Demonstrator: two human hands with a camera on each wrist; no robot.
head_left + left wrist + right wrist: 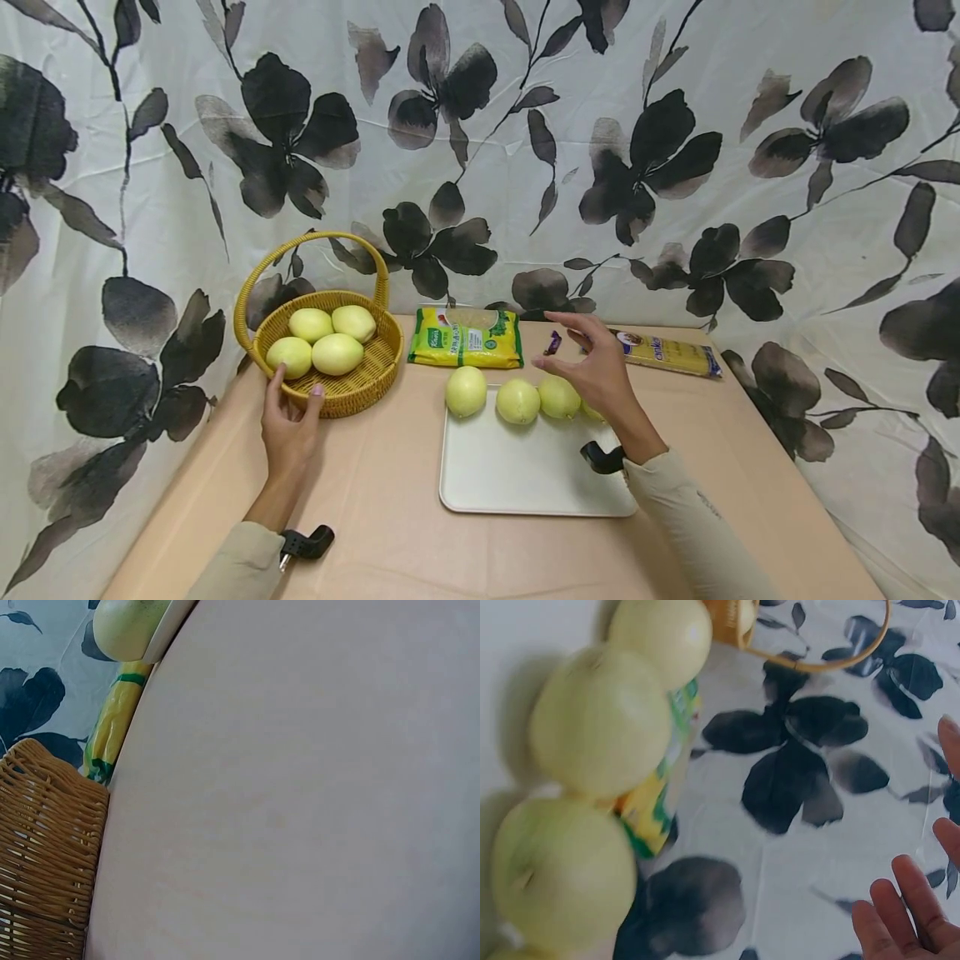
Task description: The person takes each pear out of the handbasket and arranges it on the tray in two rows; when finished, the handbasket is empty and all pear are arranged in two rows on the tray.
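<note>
My left hand (291, 433) touches the near left side of a yellow woven basket (352, 403), its thumb against the wall and a fingertip at the rim. Inside the basket lie several smooth, round, pale yellow-green fruits (337, 354). In the left wrist view only the basket's wicker wall (49, 855) shows, not the hand. My right hand (596, 367) hovers over the far right of a white tray (525, 475), fingers spread from the thumb with nothing between them. Similar fruits (517, 402) line the tray's far edge, the rightmost partly hidden by that hand.
Behind the tray lies a green and yellow packet (465, 337). To its right are a small purple wrapped sweet (552, 342) and a long yellow pasta packet (667, 353). A flower-patterned cloth (525, 167) hangs behind the peach-coloured table (375, 517).
</note>
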